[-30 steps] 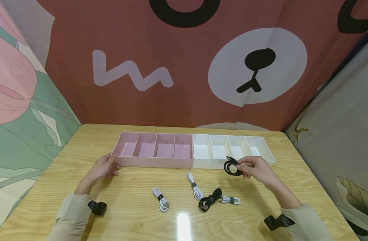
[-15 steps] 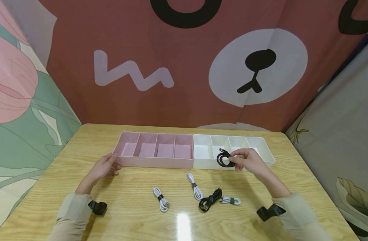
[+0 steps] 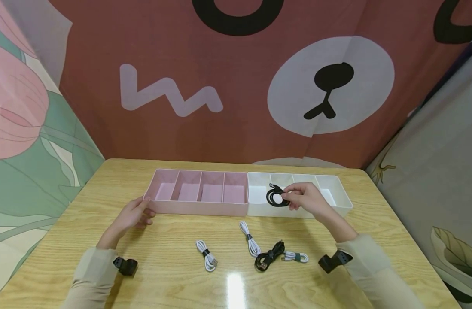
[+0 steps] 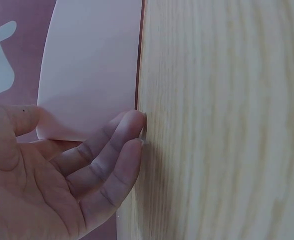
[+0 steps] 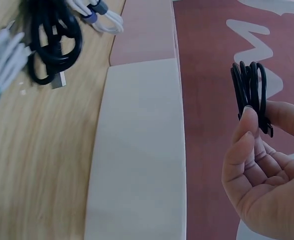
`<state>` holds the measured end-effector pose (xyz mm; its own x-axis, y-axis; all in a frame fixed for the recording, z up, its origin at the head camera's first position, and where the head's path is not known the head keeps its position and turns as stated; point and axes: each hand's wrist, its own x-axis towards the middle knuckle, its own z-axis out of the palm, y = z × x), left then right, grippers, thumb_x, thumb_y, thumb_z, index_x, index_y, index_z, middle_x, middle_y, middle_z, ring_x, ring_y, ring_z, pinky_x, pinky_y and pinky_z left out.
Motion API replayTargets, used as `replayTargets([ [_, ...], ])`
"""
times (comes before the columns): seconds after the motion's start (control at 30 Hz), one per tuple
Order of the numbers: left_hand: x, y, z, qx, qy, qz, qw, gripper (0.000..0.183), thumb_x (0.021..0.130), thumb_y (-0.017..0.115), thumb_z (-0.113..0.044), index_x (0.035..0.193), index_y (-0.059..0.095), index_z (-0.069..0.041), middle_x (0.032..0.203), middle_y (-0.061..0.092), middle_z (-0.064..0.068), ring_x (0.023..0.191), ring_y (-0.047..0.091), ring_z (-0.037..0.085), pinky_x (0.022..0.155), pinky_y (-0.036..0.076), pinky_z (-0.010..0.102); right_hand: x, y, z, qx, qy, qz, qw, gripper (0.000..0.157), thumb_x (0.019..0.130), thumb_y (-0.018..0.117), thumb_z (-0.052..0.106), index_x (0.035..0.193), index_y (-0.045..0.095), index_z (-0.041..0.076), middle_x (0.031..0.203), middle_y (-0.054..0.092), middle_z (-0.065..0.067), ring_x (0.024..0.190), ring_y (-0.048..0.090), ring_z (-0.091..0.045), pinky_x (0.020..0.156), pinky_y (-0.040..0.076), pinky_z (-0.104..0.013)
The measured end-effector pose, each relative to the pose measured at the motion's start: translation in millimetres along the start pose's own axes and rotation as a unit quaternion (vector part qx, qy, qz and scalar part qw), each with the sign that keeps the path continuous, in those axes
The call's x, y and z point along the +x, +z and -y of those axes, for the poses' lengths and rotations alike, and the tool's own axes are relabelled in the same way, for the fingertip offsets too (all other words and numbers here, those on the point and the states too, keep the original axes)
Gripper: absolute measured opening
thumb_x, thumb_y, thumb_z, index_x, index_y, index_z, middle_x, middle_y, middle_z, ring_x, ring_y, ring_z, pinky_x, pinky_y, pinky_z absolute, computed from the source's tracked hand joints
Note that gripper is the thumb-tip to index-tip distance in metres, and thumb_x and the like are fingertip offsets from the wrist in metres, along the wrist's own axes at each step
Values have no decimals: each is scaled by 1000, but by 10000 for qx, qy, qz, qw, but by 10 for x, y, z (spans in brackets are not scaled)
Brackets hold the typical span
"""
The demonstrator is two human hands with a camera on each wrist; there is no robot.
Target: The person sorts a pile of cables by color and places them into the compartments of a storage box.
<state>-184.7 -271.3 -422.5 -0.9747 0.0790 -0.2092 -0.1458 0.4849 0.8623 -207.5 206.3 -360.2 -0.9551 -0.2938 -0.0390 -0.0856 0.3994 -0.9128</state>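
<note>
A patterned curtain (image 3: 174,137) stood along the far side of a wooden table (image 3: 162,279). Along the table's far part, two long trays sat end to end, a pink tray (image 3: 195,209) on the left and a white tray (image 3: 260,210) on the right, each split into four compartments.

The person's left hand (image 3: 133,214) held the pink tray's near left corner, unchanged over the last second. The right hand (image 3: 307,198) had just travelled left and a little farther back, pinching a black coiled cable (image 3: 269,198) between thumb and fingertips. The coil had gone from the white tray's near wall to above its two left compartments; I judged it was being carried, not yet set down.

Four tied cables lay untouched nearer the person: a black bundle (image 3: 269,255), two longer white ones, left (image 3: 206,256) and middle (image 3: 253,246), and a small white one (image 3: 296,256) on the right.

The near wall, the rims and the thin dividers were the edges to mind. Held above the rim, the coil had room to shift sideways; bare wood separated the trays from the loose cables.
</note>
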Motion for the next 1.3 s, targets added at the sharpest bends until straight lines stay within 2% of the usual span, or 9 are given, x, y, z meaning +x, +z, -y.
replayTargets([
  [0.33, -5, 7, -7, -20, 87, -8, 10000, 57, 100, 24, -39, 129, 33, 9, 87, 60, 16, 68, 60, 20, 58, 49, 37, 195, 92, 156, 26, 30, 62, 10000, 27, 86, 62, 13, 102, 60, -9, 66, 63, -3, 55, 58, -14, 57, 50, -32],
  [0.7, 2, 10, -8, -119, 67, -24, 9999, 57, 100, 24, -39, 129, 32, 9, 86, 60, 15, 67, 60, 19, 57, 49, 37, 367, 231, 256, 13, 46, 55, 10000, 27, 86, 63, 14, 102, 61, -8, 66, 63, -8, 55, 59, -15, 59, 50, -38],
  [1.03, 1, 7, -3, -98, 76, -32, 9999, 61, 99, 24, -42, 131, 30, 10, 87, 60, 16, 67, 60, 20, 57, 48, 37, 530, 411, 296, -19, 68, 89, 9999, 24, 85, 63, 12, 100, 62, -8, 63, 62, -6, 52, 58, -13, 52, 48, -28],
  [1.3, -25, 4, -25, -29, 85, -29, 10000, 61, 100, 23, -42, 130, 31, 11, 90, 59, 20, 69, 60, 21, 59, 49, 38, 654, 552, 317, -165, 211, 147, 9995, 22, 85, 63, 12, 98, 64, -6, 63, 62, -7, 50, 57, -12, 55, 49, -33],
])
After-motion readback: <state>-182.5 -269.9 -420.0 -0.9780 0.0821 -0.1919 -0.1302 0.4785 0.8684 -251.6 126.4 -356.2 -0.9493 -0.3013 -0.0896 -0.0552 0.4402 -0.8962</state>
